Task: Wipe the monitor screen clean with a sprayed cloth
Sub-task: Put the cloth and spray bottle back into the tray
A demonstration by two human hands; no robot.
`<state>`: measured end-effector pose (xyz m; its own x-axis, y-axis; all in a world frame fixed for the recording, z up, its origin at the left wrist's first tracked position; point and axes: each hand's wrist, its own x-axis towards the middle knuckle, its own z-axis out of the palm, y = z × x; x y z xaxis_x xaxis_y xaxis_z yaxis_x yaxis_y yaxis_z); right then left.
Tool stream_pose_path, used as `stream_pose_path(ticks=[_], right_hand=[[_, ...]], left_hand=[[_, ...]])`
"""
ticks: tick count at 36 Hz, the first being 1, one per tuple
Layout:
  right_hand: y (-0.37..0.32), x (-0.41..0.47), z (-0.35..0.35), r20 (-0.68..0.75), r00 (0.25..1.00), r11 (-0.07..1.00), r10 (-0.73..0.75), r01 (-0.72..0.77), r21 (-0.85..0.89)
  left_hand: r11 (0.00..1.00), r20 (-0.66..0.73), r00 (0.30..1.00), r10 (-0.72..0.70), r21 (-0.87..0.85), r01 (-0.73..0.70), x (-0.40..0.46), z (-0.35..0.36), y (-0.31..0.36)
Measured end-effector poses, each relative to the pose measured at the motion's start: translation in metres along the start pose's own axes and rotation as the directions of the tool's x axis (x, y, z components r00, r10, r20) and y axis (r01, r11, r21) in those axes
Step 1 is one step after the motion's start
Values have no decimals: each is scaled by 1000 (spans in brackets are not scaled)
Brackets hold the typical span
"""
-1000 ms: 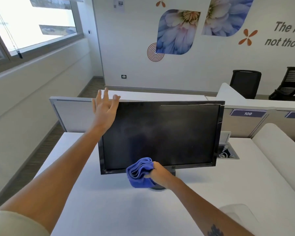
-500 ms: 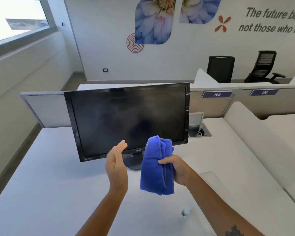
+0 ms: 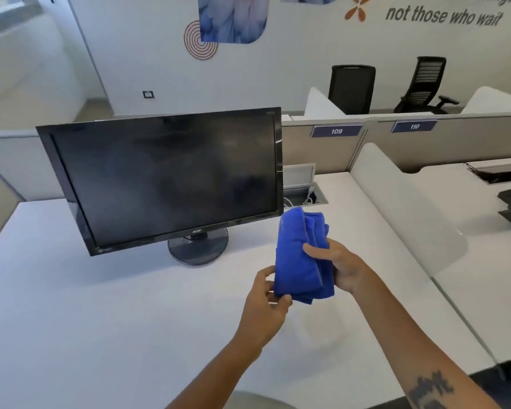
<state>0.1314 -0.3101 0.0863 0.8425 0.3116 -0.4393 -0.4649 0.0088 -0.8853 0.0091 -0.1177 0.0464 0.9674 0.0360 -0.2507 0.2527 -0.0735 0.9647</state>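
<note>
A black monitor (image 3: 165, 178) stands on a round base on the white desk (image 3: 86, 320), its dark screen faintly smeared. To the right of the screen's lower corner I hold a folded blue cloth (image 3: 300, 261) upright above the desk. My right hand (image 3: 341, 268) grips its right side, thumb across the front. My left hand (image 3: 266, 305) pinches the cloth's bottom left corner. The cloth is off the screen. No spray bottle shows.
An open cable box (image 3: 303, 190) is set into the desk behind the monitor's right edge. A low white divider (image 3: 396, 202) bounds the desk on the right. Partitions labelled 109 (image 3: 336, 131) and 110 stand behind, with two black office chairs (image 3: 353, 87) beyond.
My left hand came off the monitor's top left corner, dropped, and took hold of the cloth's bottom corner. My right hand carried the cloth from the screen's lower edge to the right.
</note>
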Motion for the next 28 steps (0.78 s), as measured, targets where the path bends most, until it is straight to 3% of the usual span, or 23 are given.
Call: stream_pose_path(ticks=[5, 9, 20, 28], right_hand=[[9, -1, -33, 0, 999, 993, 36, -35, -115], [24, -1, -49, 0, 996, 985, 87, -86, -150], [62, 7, -50, 38, 990, 914, 137, -111, -391], [86, 12, -47, 11, 980, 857, 197, -167, -488]], left_hand=[[997, 26, 998, 62, 35, -62, -9, 31, -2], [979, 102, 991, 85, 179, -102, -20, 49, -10], [888, 306, 944, -127, 458, -28, -40, 72, -29], [769, 340, 912, -232, 638, -42, -40, 82, -35]])
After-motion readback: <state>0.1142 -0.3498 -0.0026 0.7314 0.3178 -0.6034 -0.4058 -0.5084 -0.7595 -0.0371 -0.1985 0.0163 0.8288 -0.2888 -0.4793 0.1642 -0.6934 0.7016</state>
